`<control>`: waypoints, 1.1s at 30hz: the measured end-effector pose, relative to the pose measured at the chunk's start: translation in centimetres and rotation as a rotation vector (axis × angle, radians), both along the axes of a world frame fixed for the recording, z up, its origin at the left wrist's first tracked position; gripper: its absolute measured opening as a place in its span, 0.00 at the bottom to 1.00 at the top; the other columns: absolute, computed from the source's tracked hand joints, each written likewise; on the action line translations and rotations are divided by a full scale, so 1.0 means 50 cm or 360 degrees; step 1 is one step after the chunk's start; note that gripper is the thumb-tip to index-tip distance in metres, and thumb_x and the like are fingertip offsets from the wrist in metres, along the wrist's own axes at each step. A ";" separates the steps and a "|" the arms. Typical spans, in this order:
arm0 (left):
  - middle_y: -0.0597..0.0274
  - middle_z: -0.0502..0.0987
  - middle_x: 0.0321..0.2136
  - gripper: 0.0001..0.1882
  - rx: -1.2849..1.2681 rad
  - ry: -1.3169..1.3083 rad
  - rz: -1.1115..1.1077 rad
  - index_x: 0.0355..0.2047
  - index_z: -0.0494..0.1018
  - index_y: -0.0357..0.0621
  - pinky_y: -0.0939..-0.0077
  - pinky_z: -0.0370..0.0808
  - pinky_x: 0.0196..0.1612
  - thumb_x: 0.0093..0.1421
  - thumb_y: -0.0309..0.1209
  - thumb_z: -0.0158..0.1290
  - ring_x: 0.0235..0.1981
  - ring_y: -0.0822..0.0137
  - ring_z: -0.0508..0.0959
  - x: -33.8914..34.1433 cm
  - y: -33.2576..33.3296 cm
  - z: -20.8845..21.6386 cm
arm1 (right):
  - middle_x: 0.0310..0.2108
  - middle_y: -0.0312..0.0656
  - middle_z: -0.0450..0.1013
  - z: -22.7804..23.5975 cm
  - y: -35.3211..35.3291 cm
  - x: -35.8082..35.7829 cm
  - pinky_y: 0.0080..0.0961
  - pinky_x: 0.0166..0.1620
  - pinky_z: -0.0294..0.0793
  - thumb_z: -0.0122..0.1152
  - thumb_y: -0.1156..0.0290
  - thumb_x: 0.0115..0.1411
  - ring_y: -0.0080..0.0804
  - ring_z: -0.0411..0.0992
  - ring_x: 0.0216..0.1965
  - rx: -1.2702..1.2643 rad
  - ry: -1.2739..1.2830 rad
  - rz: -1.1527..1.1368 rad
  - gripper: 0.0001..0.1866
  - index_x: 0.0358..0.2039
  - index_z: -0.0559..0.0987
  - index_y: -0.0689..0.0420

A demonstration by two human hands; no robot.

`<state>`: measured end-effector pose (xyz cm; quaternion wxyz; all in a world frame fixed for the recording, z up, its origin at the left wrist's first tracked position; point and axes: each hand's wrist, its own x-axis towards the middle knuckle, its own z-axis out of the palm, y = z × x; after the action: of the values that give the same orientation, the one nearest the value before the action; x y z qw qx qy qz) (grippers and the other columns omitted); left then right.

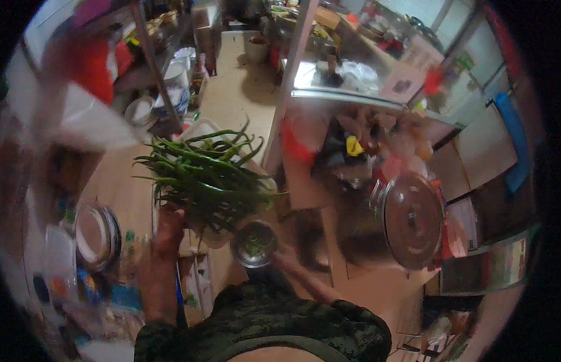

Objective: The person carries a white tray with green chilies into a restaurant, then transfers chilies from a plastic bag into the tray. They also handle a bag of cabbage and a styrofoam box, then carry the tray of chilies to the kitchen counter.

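A heap of long green chili peppers (208,175) fills a pale tray (203,128) in front of me, with tips sticking out past its sides. At the tray's near left side is my left hand (170,222), closed on it; the peppers hide part of the fingers. My right hand (285,260) grips a round, shiny metal bowl (255,244) by its right side, just below the peppers. Something green lies inside the bowl, too blurred to name.
Ahead runs a tiled aisle (241,90) with a bucket (256,49) in it. A metal door frame (289,90) rises right of the peppers. A large round lid (413,220) stands at the right. Stacked round plates (94,235) are at the left.
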<state>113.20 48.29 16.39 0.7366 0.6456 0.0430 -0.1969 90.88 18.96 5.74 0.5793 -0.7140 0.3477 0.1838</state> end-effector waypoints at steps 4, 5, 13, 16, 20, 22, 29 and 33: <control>0.53 0.72 0.42 0.20 -0.0113 -0.0198 0.0065 0.44 0.68 0.36 0.70 0.75 0.37 0.52 0.32 0.56 0.40 0.64 0.74 0.344 -0.089 0.005 | 0.23 0.40 0.73 0.006 -0.088 0.306 0.28 0.26 0.69 0.58 0.68 0.52 0.26 0.68 0.22 0.0007 -0.0311 0.0153 0.11 0.30 0.77 0.65; 0.53 0.72 0.43 0.22 -0.0155 -0.0241 0.0039 0.45 0.67 0.37 0.71 0.74 0.39 0.52 0.33 0.57 0.42 0.64 0.73 0.404 -0.092 0.004 | 0.22 0.39 0.73 0.015 -0.106 0.369 0.29 0.27 0.69 0.58 0.68 0.52 0.26 0.68 0.22 0.0163 -0.0290 0.0077 0.12 0.30 0.77 0.65; 0.59 0.68 0.44 0.21 -0.0018 0.0082 0.0292 0.44 0.64 0.42 0.73 0.70 0.42 0.53 0.34 0.56 0.41 0.67 0.70 0.934 -0.310 -0.039 | 0.22 0.42 0.73 -0.038 -0.240 0.845 0.34 0.24 0.71 0.57 0.70 0.52 0.28 0.73 0.21 0.0249 -0.0426 -0.0530 0.10 0.28 0.76 0.66; 0.65 0.71 0.28 0.06 -0.0346 -0.0366 0.0102 0.30 0.69 0.43 0.74 0.68 0.28 0.54 0.29 0.54 0.27 0.70 0.70 1.123 -0.412 0.007 | 0.22 0.44 0.74 -0.056 -0.263 1.017 0.33 0.24 0.71 0.57 0.70 0.51 0.29 0.73 0.20 0.0332 -0.0515 -0.0970 0.11 0.28 0.76 0.67; 0.69 0.69 0.18 0.01 -0.0108 -0.0289 -0.0009 0.25 0.72 0.43 0.76 0.62 0.17 0.52 0.26 0.52 0.17 0.72 0.68 1.338 -0.530 0.165 | 0.16 0.42 0.68 0.006 -0.280 1.235 0.31 0.28 0.68 0.63 0.67 0.48 0.27 0.67 0.22 -0.0444 -0.0392 -0.0775 0.15 0.21 0.72 0.67; 0.66 0.71 0.20 0.04 0.0076 -0.0240 -0.0118 0.30 0.72 0.43 0.77 0.61 0.16 0.53 0.28 0.51 0.16 0.73 0.68 1.429 -0.583 0.230 | 0.18 0.41 0.70 0.061 -0.321 1.307 0.28 0.25 0.65 0.63 0.69 0.47 0.25 0.65 0.21 -0.0254 -0.0335 -0.0881 0.12 0.23 0.75 0.66; 0.58 0.74 0.22 0.14 -0.0017 -0.0308 -0.0478 0.41 0.72 0.41 0.73 0.56 0.09 0.58 0.35 0.47 0.08 0.70 0.64 1.804 -0.762 0.211 | 0.25 0.49 0.74 0.109 -0.548 1.712 0.34 0.25 0.80 0.53 0.79 0.54 0.37 0.76 0.21 0.0396 -0.0387 -0.1653 0.08 0.33 0.74 0.72; 0.59 0.76 0.29 0.13 0.0514 0.0033 -0.0293 0.40 0.73 0.37 0.76 0.65 0.18 0.53 0.24 0.50 0.19 0.70 0.71 2.038 -0.923 0.150 | 0.25 0.50 0.74 0.099 -0.791 1.907 0.35 0.24 0.80 0.53 0.79 0.53 0.39 0.76 0.20 -0.0119 -0.0417 -0.1362 0.09 0.32 0.73 0.73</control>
<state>215.12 2.13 23.87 0.6017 0.7546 0.0224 -0.2607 186.21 -20.58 10.68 0.6160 -0.5437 0.5419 -0.1770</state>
